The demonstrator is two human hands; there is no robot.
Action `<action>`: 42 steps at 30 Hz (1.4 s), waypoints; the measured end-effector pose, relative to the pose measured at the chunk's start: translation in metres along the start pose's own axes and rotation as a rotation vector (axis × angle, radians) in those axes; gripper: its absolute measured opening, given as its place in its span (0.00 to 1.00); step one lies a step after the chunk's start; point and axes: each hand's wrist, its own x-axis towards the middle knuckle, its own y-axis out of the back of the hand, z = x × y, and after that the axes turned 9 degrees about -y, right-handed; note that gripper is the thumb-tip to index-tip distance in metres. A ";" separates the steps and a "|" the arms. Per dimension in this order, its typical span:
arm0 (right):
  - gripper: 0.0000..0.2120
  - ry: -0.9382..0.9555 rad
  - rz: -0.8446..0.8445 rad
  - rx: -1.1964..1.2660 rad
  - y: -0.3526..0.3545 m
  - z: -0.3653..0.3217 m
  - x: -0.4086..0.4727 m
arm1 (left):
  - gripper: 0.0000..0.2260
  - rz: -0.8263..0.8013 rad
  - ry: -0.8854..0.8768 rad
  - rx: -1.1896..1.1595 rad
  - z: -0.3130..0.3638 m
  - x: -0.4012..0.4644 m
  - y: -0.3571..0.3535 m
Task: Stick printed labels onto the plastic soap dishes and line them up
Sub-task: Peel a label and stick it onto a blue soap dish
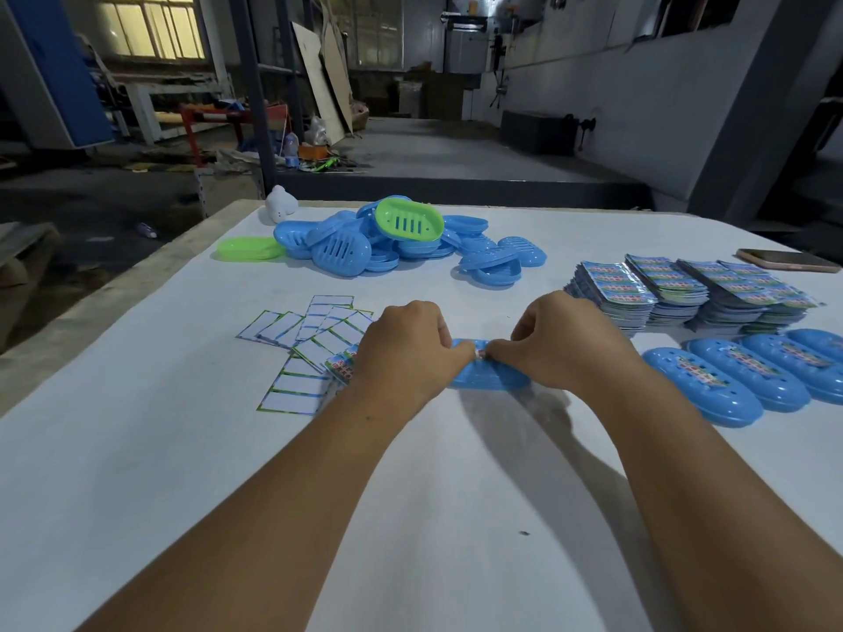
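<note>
A blue soap dish (486, 379) lies on the white table (410, 494) between my two hands. My left hand (403, 348) and my right hand (563, 339) meet over its top, fingers curled, pinching a small printed label (482, 354) against the dish. Most of the label is hidden by my fingertips. A partly used label sheet (341, 364) peeks out under my left hand. At the right, a row of labelled blue dishes (748, 378) lies side by side. Unlabelled blue and green dishes (387, 241) are heaped at the back.
Stacks of printed label sheets (684, 289) sit at the right back, a phone (789, 260) behind them. Empty backing sheets (310, 344) are scattered to the left. A small white object (280, 203) stands at the table's far left corner. A lone green dish (251, 248) lies left of the heap.
</note>
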 end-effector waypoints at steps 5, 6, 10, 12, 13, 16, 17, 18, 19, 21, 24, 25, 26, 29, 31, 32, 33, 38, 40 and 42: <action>0.20 0.214 -0.119 0.144 0.004 -0.002 -0.007 | 0.12 0.019 0.052 -0.138 -0.003 0.001 0.001; 0.23 0.270 -0.177 0.155 0.004 -0.005 -0.011 | 0.13 0.025 0.065 -0.163 -0.003 0.001 0.003; 0.26 0.388 -0.264 0.094 0.005 -0.012 -0.020 | 0.12 0.029 0.114 -0.211 -0.008 0.002 0.005; 0.22 0.350 -0.263 0.032 0.011 -0.009 -0.019 | 0.10 0.014 0.128 -0.203 -0.009 0.002 0.005; 0.21 0.300 -0.269 -0.038 0.015 -0.006 -0.019 | 0.10 0.004 0.132 -0.200 -0.010 0.002 0.004; 0.18 0.111 -0.313 -0.205 0.030 0.007 -0.018 | 0.09 -0.007 0.138 -0.186 -0.011 0.003 0.002; 0.18 0.064 -0.321 -0.226 0.034 0.011 -0.018 | 0.09 -0.006 0.141 -0.182 -0.011 0.004 0.001; 0.16 0.039 -0.327 -0.240 0.038 0.015 -0.017 | 0.09 -0.005 0.145 -0.180 -0.012 0.004 0.002; 0.15 0.026 -0.328 -0.247 0.041 0.018 -0.016 | 0.09 -0.006 0.148 -0.178 -0.012 0.004 0.002; 0.15 -0.001 -0.304 -0.260 0.046 0.022 -0.013 | 0.08 -0.012 0.150 -0.170 -0.011 0.003 0.002; 0.15 -0.049 -0.266 -0.294 0.048 0.027 -0.011 | 0.08 -0.012 0.146 -0.169 -0.010 0.002 0.003; 0.14 -0.055 -0.263 -0.297 0.048 0.028 -0.011 | 0.08 -0.007 0.143 -0.174 -0.010 0.002 0.004; 0.11 -0.066 -0.250 -0.289 0.048 0.029 -0.010 | 0.08 -0.001 0.141 -0.182 -0.009 0.002 0.005; 0.12 -0.075 -0.254 -0.278 0.047 0.029 -0.007 | 0.07 0.028 0.136 -0.218 -0.008 0.001 0.010; 0.18 -0.060 -0.254 -0.248 0.044 0.027 -0.005 | 0.06 0.060 0.130 -0.231 -0.009 0.000 0.016; 0.19 -0.036 -0.245 -0.225 0.042 0.025 -0.005 | 0.06 0.081 0.126 -0.211 -0.010 -0.001 0.021; 0.19 -0.019 -0.246 -0.196 0.041 0.021 -0.007 | 0.06 0.099 0.120 -0.166 -0.013 -0.001 0.025; 0.19 0.088 -0.258 -0.113 0.030 0.013 -0.009 | 0.13 -0.037 0.069 0.241 -0.036 -0.007 0.043; 0.19 0.103 -0.274 -0.098 0.026 0.012 -0.009 | 0.19 -0.104 0.077 0.321 -0.041 -0.010 0.045; 0.19 0.113 -0.285 -0.092 0.023 0.011 -0.008 | 0.21 -0.146 0.103 0.328 -0.044 -0.010 0.045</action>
